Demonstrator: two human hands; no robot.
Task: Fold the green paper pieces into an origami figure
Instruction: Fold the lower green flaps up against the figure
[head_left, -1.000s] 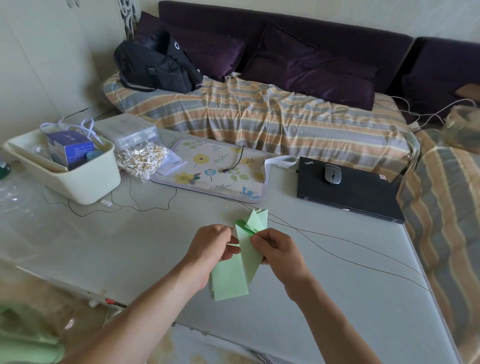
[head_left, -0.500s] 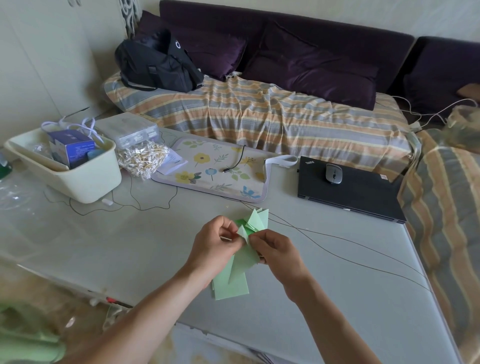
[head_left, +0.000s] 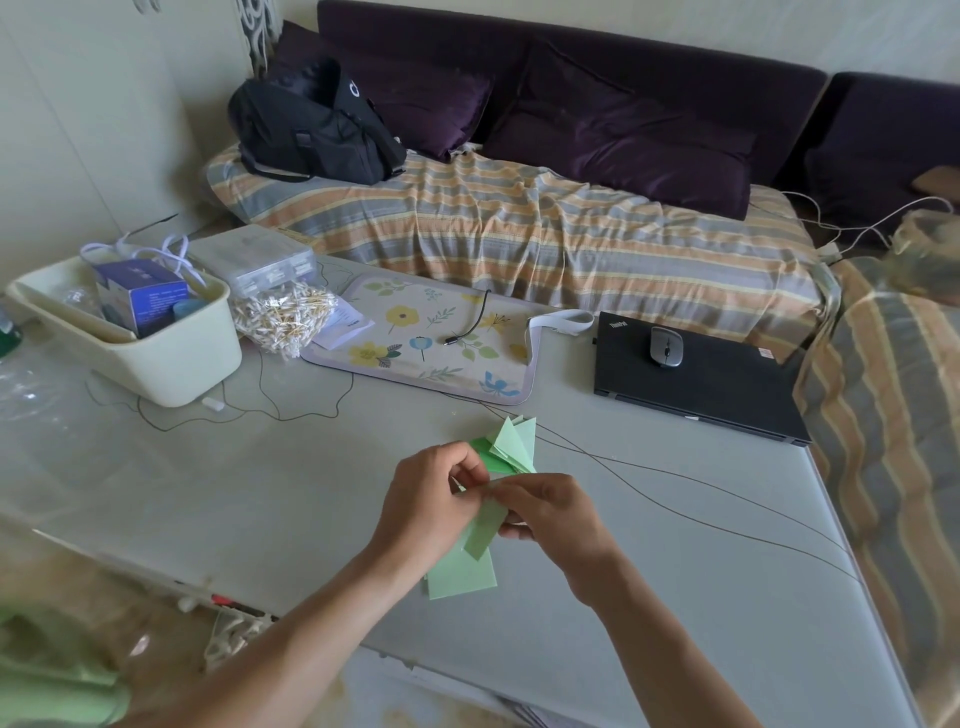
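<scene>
My left hand (head_left: 428, 501) and my right hand (head_left: 553, 512) meet above the grey table (head_left: 291, 499), both pinching the upper end of a narrow folded strip of light green paper (head_left: 485, 532) that slants down between them. Under the hands lies a small stack of flat light green sheets (head_left: 460, 577). Just beyond my fingers sits a pile of folded green pieces (head_left: 511, 447), light triangles over a darker green one. My fingers hide the top of the strip.
A cream tub (head_left: 156, 358) with a blue box stands at the left, beside a bag of cotton swabs (head_left: 283, 317). A floral mat (head_left: 431, 338) and a closed black laptop (head_left: 717, 384) with a mouse (head_left: 666, 347) lie farther back. Thin wires (head_left: 675, 483) cross the table to the right.
The wide pointed piece held between my hands has been folded narrower into a strip. My hands have closed together over its top.
</scene>
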